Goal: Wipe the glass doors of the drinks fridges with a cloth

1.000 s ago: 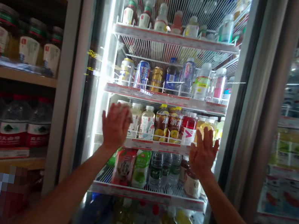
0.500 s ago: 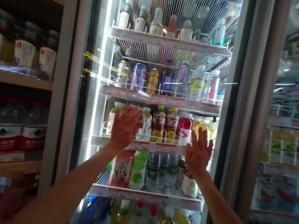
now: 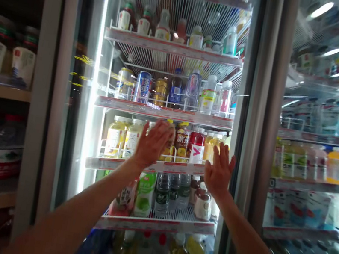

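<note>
Both my arms reach forward, palms toward a lit drinks cooler. My left hand (image 3: 152,145) is open with nothing in it, in front of the yellow-capped dark tea bottles (image 3: 182,140). My right hand (image 3: 219,172), fingers spread, is also empty, before some yellow drink bottles (image 3: 210,146) at the right end of the same shelf. Between the hands stands a red bottle with a white label (image 3: 197,144). Reflections lie across the cooler front, as on glass (image 3: 91,62). Whether my palms touch it I cannot tell.
Cans (image 3: 142,87) and bottles fill the shelf above; water bottles (image 3: 162,195) and a green-labelled bottle (image 3: 145,194) stand below. A metal door frame (image 3: 268,130) divides this cooler from another at right. Wooden shelves (image 3: 0,91) with bottles are at left.
The view has turned right, so the shelves sit further left and more of the right cooler shows. My left hand has moved right across the bottles; both hands stay open.
</note>
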A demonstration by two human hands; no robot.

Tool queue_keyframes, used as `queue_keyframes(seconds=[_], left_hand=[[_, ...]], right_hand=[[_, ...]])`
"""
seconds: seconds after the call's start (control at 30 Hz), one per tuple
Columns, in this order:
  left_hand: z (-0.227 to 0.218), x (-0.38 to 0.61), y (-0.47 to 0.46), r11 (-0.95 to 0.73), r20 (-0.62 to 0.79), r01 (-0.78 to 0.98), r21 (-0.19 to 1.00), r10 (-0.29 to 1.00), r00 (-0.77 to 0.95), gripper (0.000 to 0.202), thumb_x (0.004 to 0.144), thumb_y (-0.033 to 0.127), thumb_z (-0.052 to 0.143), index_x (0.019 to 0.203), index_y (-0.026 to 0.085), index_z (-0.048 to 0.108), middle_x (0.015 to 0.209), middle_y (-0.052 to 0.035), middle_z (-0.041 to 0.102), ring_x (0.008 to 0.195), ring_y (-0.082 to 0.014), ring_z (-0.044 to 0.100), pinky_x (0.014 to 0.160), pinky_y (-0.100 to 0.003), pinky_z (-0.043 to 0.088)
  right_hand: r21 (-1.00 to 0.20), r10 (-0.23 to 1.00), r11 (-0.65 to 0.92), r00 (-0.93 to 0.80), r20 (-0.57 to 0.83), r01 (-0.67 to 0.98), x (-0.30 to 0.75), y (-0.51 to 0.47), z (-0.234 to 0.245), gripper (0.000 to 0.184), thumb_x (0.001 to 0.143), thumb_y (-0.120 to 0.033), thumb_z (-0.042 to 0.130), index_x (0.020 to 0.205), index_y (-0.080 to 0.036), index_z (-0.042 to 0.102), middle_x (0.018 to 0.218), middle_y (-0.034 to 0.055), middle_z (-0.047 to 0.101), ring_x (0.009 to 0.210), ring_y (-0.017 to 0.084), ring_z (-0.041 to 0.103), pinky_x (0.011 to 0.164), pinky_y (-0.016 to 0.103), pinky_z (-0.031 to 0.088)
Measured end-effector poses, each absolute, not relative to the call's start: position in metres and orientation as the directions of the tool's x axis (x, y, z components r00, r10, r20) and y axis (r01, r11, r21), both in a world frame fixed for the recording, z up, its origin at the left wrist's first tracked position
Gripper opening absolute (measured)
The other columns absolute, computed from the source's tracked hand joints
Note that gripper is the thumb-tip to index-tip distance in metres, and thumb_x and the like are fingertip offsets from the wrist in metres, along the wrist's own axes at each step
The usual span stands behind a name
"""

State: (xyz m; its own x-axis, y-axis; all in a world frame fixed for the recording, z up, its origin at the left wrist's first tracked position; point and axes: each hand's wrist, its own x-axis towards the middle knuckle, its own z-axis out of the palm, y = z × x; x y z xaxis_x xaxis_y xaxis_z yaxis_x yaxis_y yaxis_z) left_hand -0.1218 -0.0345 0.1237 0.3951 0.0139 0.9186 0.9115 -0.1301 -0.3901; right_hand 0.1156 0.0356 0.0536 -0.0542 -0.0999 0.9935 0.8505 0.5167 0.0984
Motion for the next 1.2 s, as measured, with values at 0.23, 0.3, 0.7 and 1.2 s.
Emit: queue_keyframes(seconds=[0.23, 0.3, 0.7, 1.2], left_hand=[[0.141, -0.079, -0.013, -0.127, 0.977, 0.972, -0.199, -0.098, 0.188, 0.047, 0.087, 0.027, 0.041, 0.133, 0.015, 0.041, 0.14, -0.0144, 0.039, 0.135, -0.029, 0.024, 0.11, -0.051, 0.016], [0.126, -0.047, -0.003, -0.15, 0.883, 0.87, -0.469, -0.04, 0.469, 0.043, 0.087, 0.026, 0.042, 0.129, 0.017, 0.044, 0.138, -0.0102, 0.043, 0.134, -0.0261, 0.027, 0.111, -0.047, 0.017], [0.157, 0.019, 0.022, -0.194, 0.891, 0.87, -0.454, -0.065, 0.45, 0.041, 0.088, 0.023, 0.04, 0.129, 0.015, 0.045, 0.139, -0.0109, 0.042, 0.134, -0.0279, 0.028, 0.112, -0.052, 0.015], [0.227, -0.063, -0.012, -0.15, 0.994, 0.988, -0.026, -0.111, 0.01, 0.05, 0.085, 0.03, 0.044, 0.133, 0.016, 0.04, 0.143, -0.0134, 0.034, 0.136, -0.0305, 0.021, 0.112, -0.056, 0.006]], right_hand=[[0.049, -0.089, 0.483, -0.007, 0.996, 0.874, 0.142, 0.04, 0.06, 0.058, 0.093, -0.029, 0.031, 0.146, -0.021, 0.01, 0.146, 0.0131, 0.032, 0.137, 0.024, 0.023, 0.109, 0.05, 0.018], [0.058, -0.095, 0.485, -0.014, 0.995, 0.873, 0.145, 0.039, 0.058, 0.058, 0.093, -0.028, 0.03, 0.146, -0.021, 0.008, 0.146, 0.0132, 0.032, 0.137, 0.024, 0.023, 0.109, 0.05, 0.019], [-0.012, -0.14, 0.512, 0.097, 0.985, 0.859, 0.191, 0.026, 0.067, 0.055, 0.092, -0.025, 0.027, 0.145, -0.021, 0.015, 0.148, 0.0116, 0.027, 0.137, 0.025, 0.024, 0.109, 0.052, 0.022], [0.051, -0.17, 0.553, 0.053, 0.984, 0.831, 0.169, 0.032, 0.08, 0.057, 0.092, -0.024, 0.03, 0.146, -0.025, 0.011, 0.15, 0.0079, 0.025, 0.137, 0.023, 0.023, 0.109, 0.051, 0.023]])
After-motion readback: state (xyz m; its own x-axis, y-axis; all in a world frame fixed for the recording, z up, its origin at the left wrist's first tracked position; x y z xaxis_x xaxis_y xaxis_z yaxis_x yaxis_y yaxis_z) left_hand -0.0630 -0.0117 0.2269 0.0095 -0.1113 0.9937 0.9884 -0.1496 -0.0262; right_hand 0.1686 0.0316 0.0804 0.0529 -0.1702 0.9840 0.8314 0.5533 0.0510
